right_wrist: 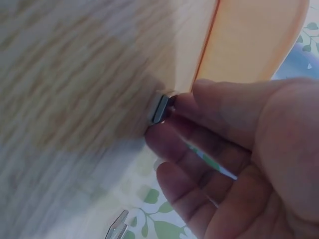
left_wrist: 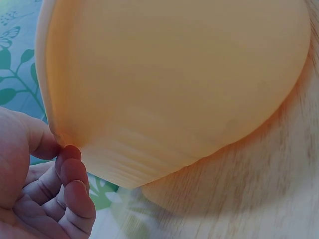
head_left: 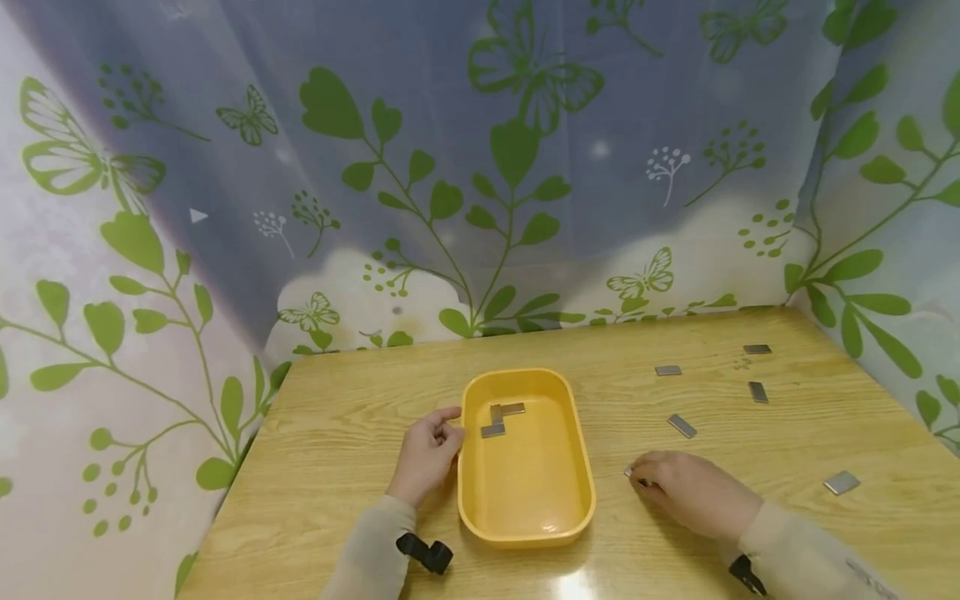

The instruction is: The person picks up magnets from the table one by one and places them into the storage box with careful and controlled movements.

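A yellow plastic tub (head_left: 527,492) stands on the wooden table. Thumb and finger of my left hand (head_left: 427,454) pinch its left rim; in the left wrist view the tub's outer wall (left_wrist: 174,89) fills most of the picture. Inside the tub, several small flat metal pieces (head_left: 492,431) lie close together near the far left. To the right of the tub, my right hand (head_left: 686,492) is low at the table, its fingertips gripping a small rectangular metal piece (right_wrist: 160,108). That piece is partly hidden by the fingers.
Several similar metal pieces lie scattered on the table's right side, among them one beyond the right hand (head_left: 682,426), one at the far right (head_left: 842,482) and one near the back (head_left: 757,349). A patterned curtain (head_left: 525,208) hangs along the table's back edge and sides.
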Available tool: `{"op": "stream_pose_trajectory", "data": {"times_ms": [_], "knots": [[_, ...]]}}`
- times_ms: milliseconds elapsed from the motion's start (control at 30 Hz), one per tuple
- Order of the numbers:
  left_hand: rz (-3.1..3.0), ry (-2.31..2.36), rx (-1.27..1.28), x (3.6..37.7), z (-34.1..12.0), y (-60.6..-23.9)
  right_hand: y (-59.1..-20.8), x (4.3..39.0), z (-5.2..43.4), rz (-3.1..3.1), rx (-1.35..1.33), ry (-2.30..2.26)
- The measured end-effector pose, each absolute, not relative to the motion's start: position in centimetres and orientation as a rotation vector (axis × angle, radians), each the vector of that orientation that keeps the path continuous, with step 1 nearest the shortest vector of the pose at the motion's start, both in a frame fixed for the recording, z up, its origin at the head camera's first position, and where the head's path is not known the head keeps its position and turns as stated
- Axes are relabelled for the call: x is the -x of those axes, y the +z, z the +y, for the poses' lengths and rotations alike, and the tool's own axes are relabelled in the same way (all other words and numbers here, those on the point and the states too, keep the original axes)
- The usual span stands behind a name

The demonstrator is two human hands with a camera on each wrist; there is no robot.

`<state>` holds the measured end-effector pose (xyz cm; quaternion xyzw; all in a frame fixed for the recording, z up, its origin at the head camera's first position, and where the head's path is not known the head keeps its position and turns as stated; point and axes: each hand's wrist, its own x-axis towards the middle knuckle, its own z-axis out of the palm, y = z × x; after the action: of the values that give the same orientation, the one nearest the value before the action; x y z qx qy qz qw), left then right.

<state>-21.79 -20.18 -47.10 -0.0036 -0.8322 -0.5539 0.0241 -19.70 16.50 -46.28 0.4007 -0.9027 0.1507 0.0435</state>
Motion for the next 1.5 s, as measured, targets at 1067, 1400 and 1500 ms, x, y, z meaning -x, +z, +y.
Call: {"op": "stream_pose_trajectory", "data": {"times_ms": [1067,1400,1500], "knots": [[-2.576,-1.711,-0.005,21.8,-20.1,-47.0,-46.6,21.4,16.9,-3.037,-0.889,0.588],[-2.568,-1.716,0.025,21.8,-20.3,-47.1,-46.7,21.2,16.5,-3.075,-0.829,0.674],[-2.567,-1.721,0.027,21.7,-20.3,-47.0,-46.8,21.2,16.4,-3.100,-0.798,0.702]]}}
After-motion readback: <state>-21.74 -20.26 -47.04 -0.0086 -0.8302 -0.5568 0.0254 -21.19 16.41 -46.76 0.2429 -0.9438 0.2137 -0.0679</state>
